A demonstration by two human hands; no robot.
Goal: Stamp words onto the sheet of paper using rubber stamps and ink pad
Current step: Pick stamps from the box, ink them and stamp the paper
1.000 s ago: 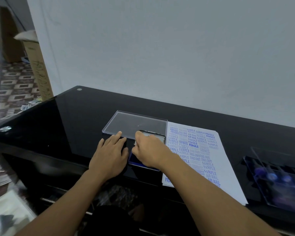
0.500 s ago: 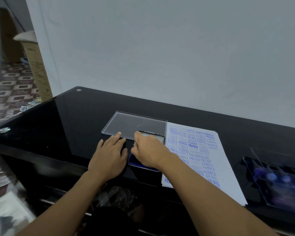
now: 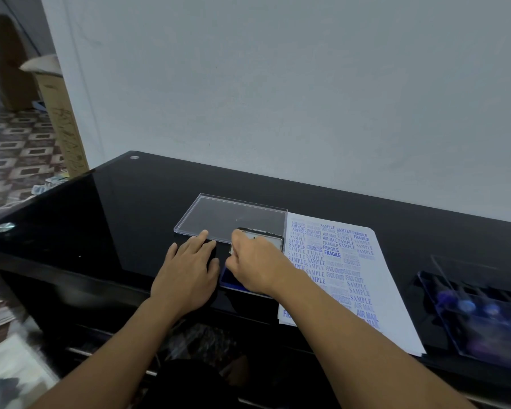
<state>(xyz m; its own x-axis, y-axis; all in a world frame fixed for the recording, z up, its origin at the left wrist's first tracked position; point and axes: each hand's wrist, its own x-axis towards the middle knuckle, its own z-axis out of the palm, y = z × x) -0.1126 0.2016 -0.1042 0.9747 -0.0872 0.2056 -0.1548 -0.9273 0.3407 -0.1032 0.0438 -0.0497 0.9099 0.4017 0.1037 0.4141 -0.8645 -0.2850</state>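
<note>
— What are my hands doing?
— Your left hand (image 3: 186,276) is lying flat at nine o'clock of the ink pad (image 3: 229,278). Your right hand (image 3: 257,267) is curling over the pad; whether it is gripping anything, I cannot tell.
— And the sheet of paper (image 3: 390,278)?
— Lying just beside the pad, at three o'clock

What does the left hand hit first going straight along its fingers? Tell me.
The clear plastic lid: the left hand points at its near edge, fingertips seemingly touching it, though depth is unclear.
</note>
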